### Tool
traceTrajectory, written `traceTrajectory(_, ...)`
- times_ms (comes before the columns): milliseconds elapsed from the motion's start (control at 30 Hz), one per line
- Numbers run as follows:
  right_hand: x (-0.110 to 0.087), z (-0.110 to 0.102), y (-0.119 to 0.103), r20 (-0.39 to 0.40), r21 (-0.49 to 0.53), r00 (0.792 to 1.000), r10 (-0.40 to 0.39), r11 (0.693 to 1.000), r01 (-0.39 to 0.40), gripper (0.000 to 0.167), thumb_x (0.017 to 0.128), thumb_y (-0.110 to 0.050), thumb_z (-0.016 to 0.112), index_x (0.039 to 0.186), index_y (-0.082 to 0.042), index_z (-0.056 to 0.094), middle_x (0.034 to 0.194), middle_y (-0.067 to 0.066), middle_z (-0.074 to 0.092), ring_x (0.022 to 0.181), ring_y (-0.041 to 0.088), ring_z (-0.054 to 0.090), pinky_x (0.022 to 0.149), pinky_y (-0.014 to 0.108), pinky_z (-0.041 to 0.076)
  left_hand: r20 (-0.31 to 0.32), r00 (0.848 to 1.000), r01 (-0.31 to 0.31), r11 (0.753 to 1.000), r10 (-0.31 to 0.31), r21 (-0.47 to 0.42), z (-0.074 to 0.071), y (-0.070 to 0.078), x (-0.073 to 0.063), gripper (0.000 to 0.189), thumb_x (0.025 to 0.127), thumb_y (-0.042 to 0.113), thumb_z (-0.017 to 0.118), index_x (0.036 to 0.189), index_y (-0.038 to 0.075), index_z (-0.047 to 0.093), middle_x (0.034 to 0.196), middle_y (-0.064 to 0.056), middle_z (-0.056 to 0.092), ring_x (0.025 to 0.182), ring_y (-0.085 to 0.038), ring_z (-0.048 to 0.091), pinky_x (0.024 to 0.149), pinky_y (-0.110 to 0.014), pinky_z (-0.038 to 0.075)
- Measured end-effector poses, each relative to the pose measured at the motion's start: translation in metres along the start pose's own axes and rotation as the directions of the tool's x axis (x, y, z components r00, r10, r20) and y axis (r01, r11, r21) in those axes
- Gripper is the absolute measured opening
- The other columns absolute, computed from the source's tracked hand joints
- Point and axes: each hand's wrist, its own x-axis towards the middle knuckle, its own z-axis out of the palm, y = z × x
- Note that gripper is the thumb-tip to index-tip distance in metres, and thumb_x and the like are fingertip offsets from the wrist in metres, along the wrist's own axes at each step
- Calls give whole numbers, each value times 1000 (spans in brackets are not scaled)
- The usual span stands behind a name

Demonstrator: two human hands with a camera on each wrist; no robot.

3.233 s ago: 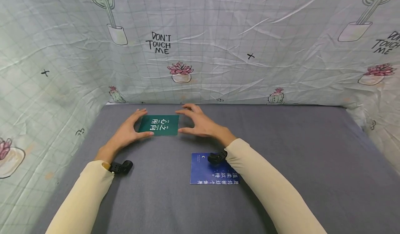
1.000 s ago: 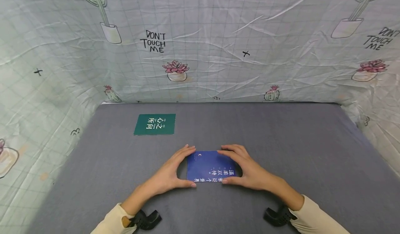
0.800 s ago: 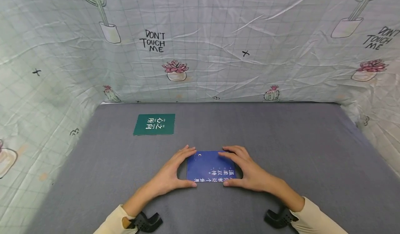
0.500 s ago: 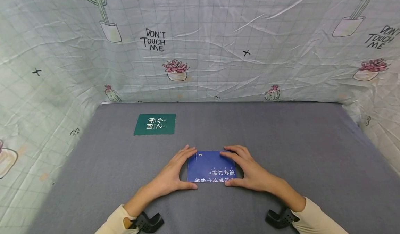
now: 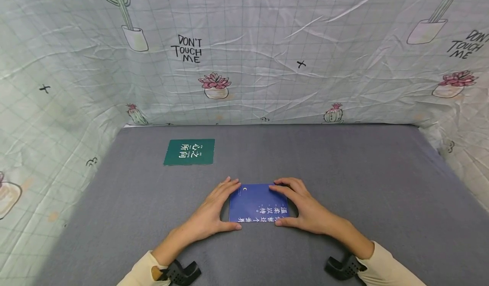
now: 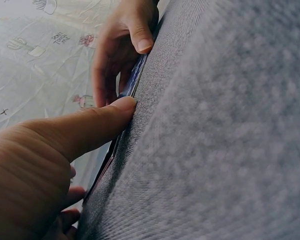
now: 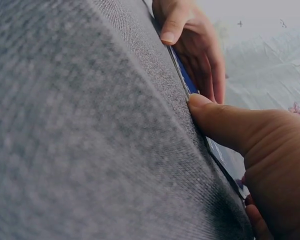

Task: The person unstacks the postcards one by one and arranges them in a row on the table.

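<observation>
A blue card with white characters and a small moon lies flat on the grey cloth, near the middle of the head view. My left hand holds its left end, thumb at the near edge and fingers at the far edge. At the right end my right hand grips it the same way, fingertips over the far corner. Both wrist views show the thumbs against the card's thin edge, close to the cloth. Farther back on the left, apart from both hands, lies a green card with white characters.
Grey cloth covers the table. A pale curtain printed with cacti stands along the back and both sides. Each wrist wears a black camera mount, the left one and the right one both low over the cloth.
Both hands have left the green card at the back left and come nearer, taking hold of the blue card. Over the last half second hands and card have stayed almost still.
</observation>
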Motion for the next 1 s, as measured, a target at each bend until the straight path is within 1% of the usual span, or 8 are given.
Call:
traceTrajectory(133, -1, 0, 0, 5, -12, 1000, 26, 1000, -26, 80, 77, -49, 76, 144, -20, 43, 146, 7, 31, 134, 25, 22, 102, 54, 34, 3, 1000, -3, 1000, 3, 1, 0, 0, 0, 98, 69, 36, 85, 148, 9, 33, 154, -5, 28, 144, -26, 12, 111, -55, 17)
traceTrajectory(233, -1, 0, 0, 2, -14, 1000, 26, 1000, -26, 79, 77, -49, 76, 143, -20, 44, 145, 7, 32, 133, 25, 22, 101, 54, 34, 4, 1000, -3, 1000, 3, 4, 0, 0, 1, 99, 69, 37, 85, 148, 10, 33, 155, -5, 27, 144, -26, 12, 111, -55, 16)
traceTrajectory(400, -1, 0, 1, -13, -7, 1000, -12, 1000, 12, 77, 77, -47, 77, 142, -18, 46, 142, 7, 35, 130, 26, 24, 99, 54, 33, 6, 1000, -10, 1000, 10, 13, 0, -1, 1, 98, 70, 38, 85, 149, 12, 32, 155, -6, 27, 144, -26, 12, 112, -54, 15)
traceTrajectory(600, -1, 1, 3, -45, -9, 997, -55, 998, 54, 74, 76, -44, 79, 139, -19, 49, 140, 6, 35, 127, 26, 25, 97, 53, 33, 0, 1000, -26, 1000, 26, 15, 0, -2, 0, 97, 70, 37, 85, 149, 13, 33, 154, -9, 28, 144, -28, 13, 112, -55, 15)
traceTrajectory(800, -1, 3, 6, -76, -11, 993, -93, 996, 93, 74, 75, -42, 80, 139, -20, 49, 141, 7, 35, 128, 27, 25, 95, 53, 33, -9, 1000, -16, 1000, 16, 17, 1, -2, 0, 98, 69, 37, 85, 149, 12, 33, 155, -9, 26, 144, -27, 12, 111, -55, 17)
traceTrajectory(900, -1, 2, 6, -74, -7, 992, -99, 995, 99, 73, 76, -41, 79, 139, -20, 49, 143, 7, 34, 129, 27, 24, 96, 53, 33, -23, 1000, -19, 1000, 19, 9, 2, -3, 0, 98, 68, 35, 86, 148, 13, 34, 153, -8, 29, 144, -27, 12, 112, -55, 16)
traceTrajectory(1000, -1, 2, 6, -67, -3, 991, -112, 994, 112, 73, 77, -40, 79, 140, -20, 48, 143, 8, 33, 130, 28, 23, 97, 54, 32, -45, 998, -41, 999, 40, -11, 3, -4, 1, 98, 66, 31, 88, 148, 15, 36, 150, -5, 33, 144, -27, 13, 113, -52, 12)
